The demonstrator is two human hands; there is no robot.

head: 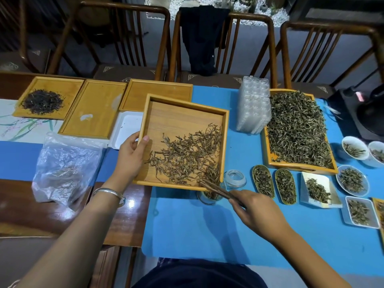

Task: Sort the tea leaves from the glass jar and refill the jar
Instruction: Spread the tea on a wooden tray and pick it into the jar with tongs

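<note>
My left hand (129, 156) grips the left rim of a square bamboo tray (178, 115), which is lifted and tilted down toward its near right corner. Brown tea leaves (187, 154) lie heaped in that lower right part. My right hand (257, 213) holds dark wooden chopsticks (216, 189), whose tips touch the leaves at the tray's near right corner. Directly under that corner stands the glass jar (208, 197), mostly hidden, with some leaves inside. The jar's glass lid (235, 179) lies on the blue mat just to the right.
A crumpled plastic bag (66, 165) lies at left. Behind are three bamboo trays, one holding dark tea (42, 101), and a white tray (124, 129). At right sit a large tray of green tea (297, 129), clear plastic boxes (252, 107) and several small dishes of leaves (351, 179).
</note>
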